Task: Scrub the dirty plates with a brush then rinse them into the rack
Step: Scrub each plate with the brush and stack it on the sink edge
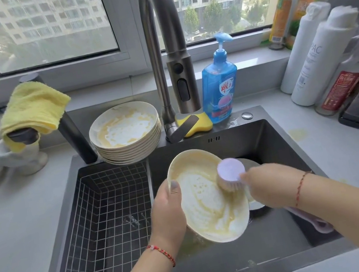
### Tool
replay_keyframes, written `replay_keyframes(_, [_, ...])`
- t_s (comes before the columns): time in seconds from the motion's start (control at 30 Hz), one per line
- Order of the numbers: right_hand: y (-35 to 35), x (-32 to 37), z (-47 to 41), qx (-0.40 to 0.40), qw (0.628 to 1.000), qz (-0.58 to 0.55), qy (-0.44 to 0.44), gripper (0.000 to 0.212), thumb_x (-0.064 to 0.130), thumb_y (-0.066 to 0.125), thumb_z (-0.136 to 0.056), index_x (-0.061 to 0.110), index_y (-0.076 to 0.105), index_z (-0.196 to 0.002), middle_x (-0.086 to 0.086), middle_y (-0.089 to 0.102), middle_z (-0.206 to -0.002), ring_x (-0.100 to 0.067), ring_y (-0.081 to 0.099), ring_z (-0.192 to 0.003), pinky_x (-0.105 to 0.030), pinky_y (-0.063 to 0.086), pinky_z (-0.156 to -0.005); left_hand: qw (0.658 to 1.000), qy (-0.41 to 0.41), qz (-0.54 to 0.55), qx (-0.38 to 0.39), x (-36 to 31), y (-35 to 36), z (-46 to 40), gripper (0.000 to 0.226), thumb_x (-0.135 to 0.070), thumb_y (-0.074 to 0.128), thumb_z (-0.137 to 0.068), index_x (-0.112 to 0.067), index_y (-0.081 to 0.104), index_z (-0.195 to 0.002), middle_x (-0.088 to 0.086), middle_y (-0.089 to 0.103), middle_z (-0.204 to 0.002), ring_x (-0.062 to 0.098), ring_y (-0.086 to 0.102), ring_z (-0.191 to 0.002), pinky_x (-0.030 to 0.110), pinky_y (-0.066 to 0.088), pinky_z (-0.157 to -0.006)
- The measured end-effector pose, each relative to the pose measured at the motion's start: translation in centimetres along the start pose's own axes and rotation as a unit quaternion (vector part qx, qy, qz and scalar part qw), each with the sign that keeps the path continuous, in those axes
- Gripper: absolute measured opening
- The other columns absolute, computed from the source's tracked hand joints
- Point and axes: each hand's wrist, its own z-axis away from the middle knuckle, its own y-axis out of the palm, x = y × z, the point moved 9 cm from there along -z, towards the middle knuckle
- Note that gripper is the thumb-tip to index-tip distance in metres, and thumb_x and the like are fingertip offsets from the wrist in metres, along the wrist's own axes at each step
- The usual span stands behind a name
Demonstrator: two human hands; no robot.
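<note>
Over the sink (pixel 271 143) we grip a tilted foamy plate (pixel 210 204) by its rim in our left hand (pixel 166 212); our right hand (pixel 266 187) fingers clasp the brush (pixel 229 175), pressed against it. Dirty plates (pixel 126 133) stack at the sink's back edge, behind the rack (pixel 97 222)
</note>
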Motion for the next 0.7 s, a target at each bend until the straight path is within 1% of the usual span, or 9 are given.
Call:
replay_keyframes(0.07, [1.9,0.8,0.7,0.044,0.998,-0.033,-0.039,0.038,0.012,0.039,-0.098,0.009,0.046,-0.136,-0.006,0.058,-0.111,-0.023,0.052,-0.086,-0.027,0.042,-0.067,1.000,0.001,-0.009,-0.027,-0.2,-0.9,-0.1,0.030,-0.055,0.037,-0.096,-0.041,0.064,-0.097,-0.010,0.070,-0.098,0.012,0.065,-0.100,0.041,0.053,-0.091])
replay_keyframes(0.13, [2.5,0.9,1.7,0.042,0.979,-0.192,-0.044,0.031,0.018,0.039,-0.098,0.008,0.055,-0.123,0.000,0.049,-0.081,-0.012,0.040,-0.061,-0.015,0.032,-0.051,0.998,-0.010,-0.015,-0.059,0.1,-1.7,-0.3,0.027,-0.049,0.037,-0.102,-0.038,0.062,-0.098,-0.010,0.069,-0.099,0.014,0.064,-0.101,0.042,0.052,-0.091])
replay_keyframes(0.2, [2.4,0.1,2.2,0.011,0.943,-0.331,-0.027,0.026,0.022,0.044,-0.093,0.008,0.059,-0.109,0.000,0.045,-0.072,-0.007,0.035,-0.050,-0.013,0.028,-0.043,0.995,-0.044,0.024,-0.085,0.7,-2.3,-0.5,0.026,-0.043,0.037,-0.104,-0.035,0.061,-0.102,-0.005,0.070,-0.102,0.020,0.065,-0.100,0.052,0.055,-0.089])
replay_keyframes(0.27, [2.4,-2.6,1.8,-0.059,0.905,-0.420,0.037,0.017,0.026,0.054,-0.088,0.010,0.060,-0.086,0.002,0.047,-0.064,-0.009,0.038,-0.049,-0.016,0.029,-0.043,0.985,-0.106,0.098,-0.099,1.8,-2.5,-0.4,0.031,-0.045,0.035,-0.104,-0.029,0.060,-0.112,0.004,0.070,-0.106,0.029,0.068,-0.098,0.060,0.058,-0.076])
replay_keyframes(0.37, [3.9,-5.7,1.2,-0.135,0.786,-0.591,0.117,0.028,0.030,0.065,-0.085,0.009,0.050,-0.073,-0.001,0.055,-0.055,-0.009,0.039,-0.041,-0.022,0.032,-0.048,0.967,-0.173,0.161,-0.094,2.8,-2.2,0.1,0.037,-0.046,0.033,-0.105,-0.023,0.057,-0.121,0.010,0.069,-0.109,0.036,0.070,-0.095,0.055,0.059,-0.058])
replay_keyframes(0.5, [7.3,-3.1,0.3,-0.050,0.649,-0.748,0.132,0.037,0.040,0.065,-0.086,0.005,0.055,-0.095,-0.012,0.074,-0.076,-0.009,0.036,-0.035,-0.025,0.034,-0.047,0.948,-0.223,0.220,-0.060,4.0,-0.7,1.1,0.048,-0.050,0.030,-0.105,-0.019,0.058,-0.127,0.013,0.073,-0.110,0.037,0.071,-0.095,0.056,0.059,-0.064])
replay_keyframes(0.57, [7.9,-1.3,-0.2,-0.018,0.587,-0.801,0.118,0.037,0.037,0.064,-0.087,0.004,0.058,-0.100,-0.014,0.074,-0.077,-0.011,0.033,-0.036,-0.023,0.034,-0.041,0.934,-0.248,0.255,-0.036,4.4,0.1,1.4,0.053,-0.052,0.028,-0.104,-0.016,0.061,-0.124,0.013,0.075,-0.105,0.037,0.071,-0.096,0.058,0.059,-0.068])
replay_keyframes(0.67, [8.1,-0.3,-0.6,-0.023,0.485,-0.866,0.121,0.016,0.014,0.058,-0.089,-0.001,0.059,-0.094,-0.005,0.054,-0.051,-0.011,0.037,-0.034,-0.021,0.029,-0.037,0.923,-0.270,0.273,0.003,4.2,1.1,1.8,0.053,-0.050,0.027,-0.105,-0.013,0.064,-0.115,0.012,0.077,-0.095,0.031,0.073,-0.087,0.045,0.060,-0.057])
replay_keyframes(0.7, [8.2,-0.3,-0.8,-0.030,0.464,-0.876,0.128,0.012,0.008,0.056,-0.088,-0.002,0.058,-0.094,-0.006,0.049,-0.052,-0.013,0.039,-0.036,-0.021,0.029,-0.037,0.921,-0.278,0.273,0.013,4.1,1.3,2.0,0.053,-0.050,0.027,-0.105,-0.014,0.064,-0.114,0.012,0.077,-0.094,0.029,0.074,-0.084,0.041,0.059,-0.055])
